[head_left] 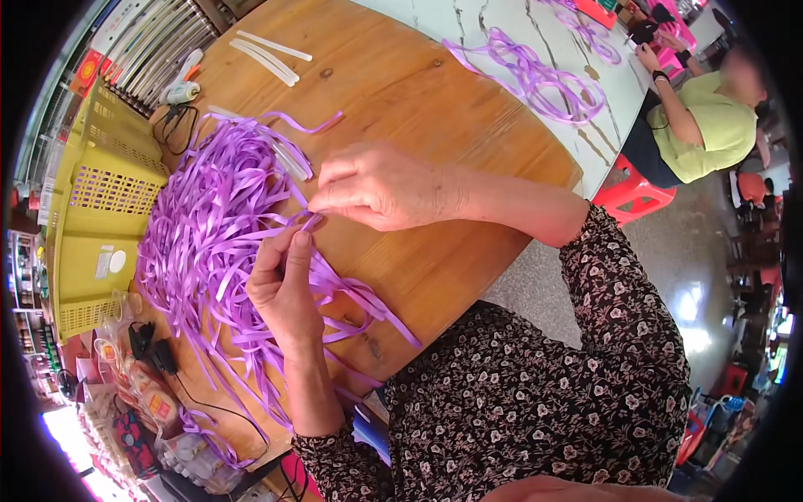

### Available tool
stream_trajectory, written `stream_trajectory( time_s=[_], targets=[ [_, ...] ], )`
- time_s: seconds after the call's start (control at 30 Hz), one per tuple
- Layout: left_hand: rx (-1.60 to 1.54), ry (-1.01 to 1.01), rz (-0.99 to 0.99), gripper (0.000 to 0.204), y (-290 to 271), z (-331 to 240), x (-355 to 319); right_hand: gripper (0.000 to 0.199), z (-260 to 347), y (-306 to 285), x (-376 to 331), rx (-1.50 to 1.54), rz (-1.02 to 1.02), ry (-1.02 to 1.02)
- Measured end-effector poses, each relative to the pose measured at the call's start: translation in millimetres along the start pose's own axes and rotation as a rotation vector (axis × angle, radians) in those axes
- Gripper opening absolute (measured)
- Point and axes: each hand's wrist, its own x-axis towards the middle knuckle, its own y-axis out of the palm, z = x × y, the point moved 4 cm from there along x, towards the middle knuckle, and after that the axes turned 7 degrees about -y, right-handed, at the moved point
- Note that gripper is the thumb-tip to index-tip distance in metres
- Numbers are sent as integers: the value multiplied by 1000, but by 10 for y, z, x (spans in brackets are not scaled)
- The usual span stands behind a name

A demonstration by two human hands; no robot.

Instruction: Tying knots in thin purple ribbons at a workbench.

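A big tangled heap of purple ribbon (222, 226) covers the left part of the wooden table (401, 92). My left hand (288, 293) is raised at its right side, pinching a purple ribbon (310, 223) between thumb and fingers. My right hand (381, 188) comes in from the right and grips the same ribbon just above, its fingertips close to the left thumb. The fingers hide the exact spot where they meet. Beside the heap, loose ribbon ends trail toward the table's near edge.
Several whitish sticks (266, 64) and a white glue gun (181, 90) lie at the far side. A yellow basket (100, 209) stands left. On the marble-patterned table (598, 138) lies more purple ribbon (544, 84). A person in a yellow-green shirt (707, 125) sits right, on a red stool (631, 197).
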Motion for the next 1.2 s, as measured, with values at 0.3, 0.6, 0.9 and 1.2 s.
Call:
stream_trajectory(
  time_s=[0.3, 0.6, 0.9, 1.2],
  targets=[
    [210, 91, -60, 4, -107, 101, 68, 10, -39, 18, -50, 39, 50, 9],
    [-153, -44, 12, 7, -28, 100, 16, 18, -155, 233, -214, 1333, 90, 659],
    [-414, -44, 29, 5, 39, 168, -91, 25, 27, 342, -85, 1236, -194, 669],
    [-345, -67, 0, 8, 92, 222, -88, 28, 105, 203, -44, 211, -100, 154]
  ],
)
